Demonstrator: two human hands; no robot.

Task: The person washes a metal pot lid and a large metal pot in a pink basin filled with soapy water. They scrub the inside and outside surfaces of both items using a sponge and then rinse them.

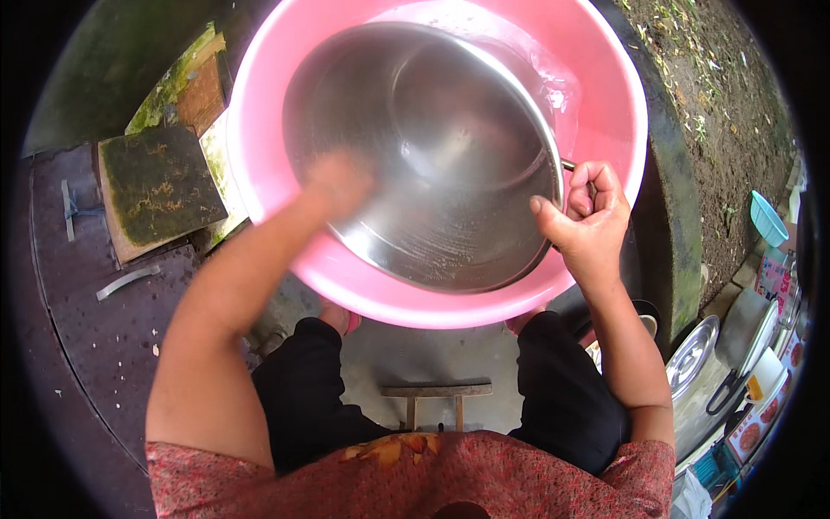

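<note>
A large stainless-steel pot (454,240) lies tilted in a pink plastic basin (415,318), its opening facing me. My right hand (587,217) grips the pot's side handle at its right edge, with the thumb near the rim. Blurred by motion, my left hand (340,185) is at the left part of the pot's inner wall; whether it holds anything cannot be told. Clear water (557,97) shows in the basin beyond the pot's upper right rim. Streaks of wetness mark the pot's lower inner wall.
Below the basin is a small wooden stool (436,390), between my legs. At left, a mossy square board (162,191) rests by dark panels with handles. A low mossy curb (681,194) runs along the right; beyond it are a metal lid (694,353), a turquoise basket (768,218) and other kitchenware.
</note>
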